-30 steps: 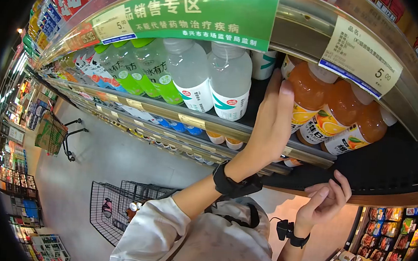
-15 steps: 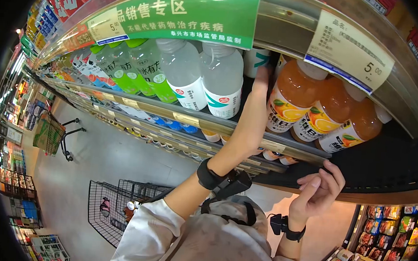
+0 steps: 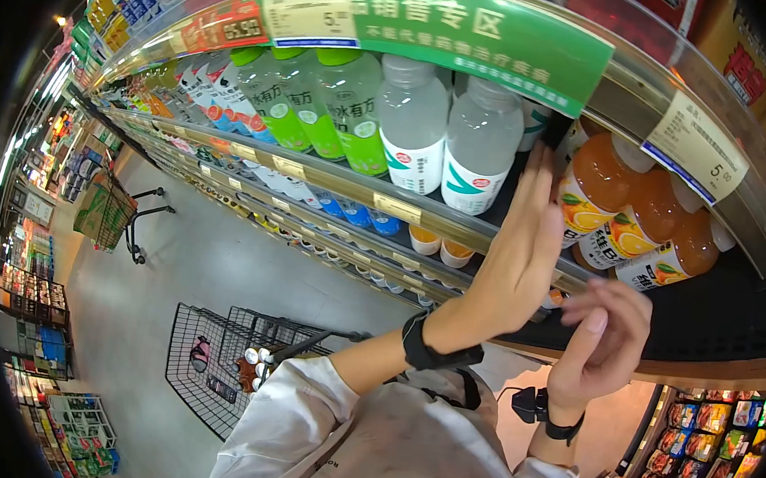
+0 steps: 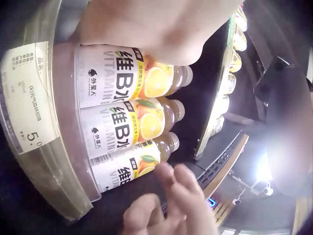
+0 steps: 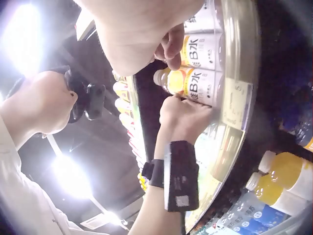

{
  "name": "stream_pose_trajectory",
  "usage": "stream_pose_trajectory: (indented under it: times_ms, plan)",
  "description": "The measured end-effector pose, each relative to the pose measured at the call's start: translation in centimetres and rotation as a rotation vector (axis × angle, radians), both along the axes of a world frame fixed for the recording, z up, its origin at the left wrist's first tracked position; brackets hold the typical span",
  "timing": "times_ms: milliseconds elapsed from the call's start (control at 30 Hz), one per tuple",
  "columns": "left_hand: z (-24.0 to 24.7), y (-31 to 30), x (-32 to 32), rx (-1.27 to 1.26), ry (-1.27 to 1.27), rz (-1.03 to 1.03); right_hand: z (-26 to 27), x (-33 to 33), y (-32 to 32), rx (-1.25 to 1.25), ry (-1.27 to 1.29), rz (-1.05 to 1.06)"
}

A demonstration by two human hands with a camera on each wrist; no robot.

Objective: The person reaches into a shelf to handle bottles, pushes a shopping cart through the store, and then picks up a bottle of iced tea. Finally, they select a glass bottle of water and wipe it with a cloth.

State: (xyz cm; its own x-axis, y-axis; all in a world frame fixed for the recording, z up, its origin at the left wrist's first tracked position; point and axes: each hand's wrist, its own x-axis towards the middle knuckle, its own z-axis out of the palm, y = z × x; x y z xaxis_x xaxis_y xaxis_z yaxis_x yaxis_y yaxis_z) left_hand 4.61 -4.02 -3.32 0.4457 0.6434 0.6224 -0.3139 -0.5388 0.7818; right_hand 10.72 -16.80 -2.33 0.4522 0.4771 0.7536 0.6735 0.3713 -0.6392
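Bottles of orange drink (image 3: 646, 217) stand in a cluster at the right-hand end of the shelf (image 3: 403, 208), fruit printed on their labels, with a price tag (image 3: 696, 145) above. The shopper's left hand (image 3: 517, 257) reaches into the gap beside them, its grip open and flat, fingers straight and close together, closed round nothing; from here I can't tell whether the fingertips touch anything. Just across that gap are two clear bottles (image 3: 483, 139) with white labels, then the green ones (image 3: 353, 117). The right hand (image 3: 605, 343) is up in front of the shelf near the orange drinks, its grip relaxed, fingers loosely curled with nothing in them. Below, on the floor, is a black wire cart (image 3: 187, 350) with a few things in it, and another cart (image 3: 105, 211) sits farther down the aisle.
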Motion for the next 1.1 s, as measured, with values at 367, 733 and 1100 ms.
stream_pose_trajectory:
  times_ms: [367, 733, 1100]
  plan:
    - [2.7, 4.3, -8.6, 0.648, -0.018, 0.570, 5.1, -3.1, 9.8, -0.108, 0.304, 0.225]
    - [5.1, 7.1, -6.4, 0.804, 0.127, 0.675, 5.6, 1.1, 17.0, 0.020, 0.582, 0.182]
    - [6.7, 8.9, -8.9, 0.854, 0.303, 0.504, 4.5, 4.0, 19.1, 0.072, 0.523, 0.213]
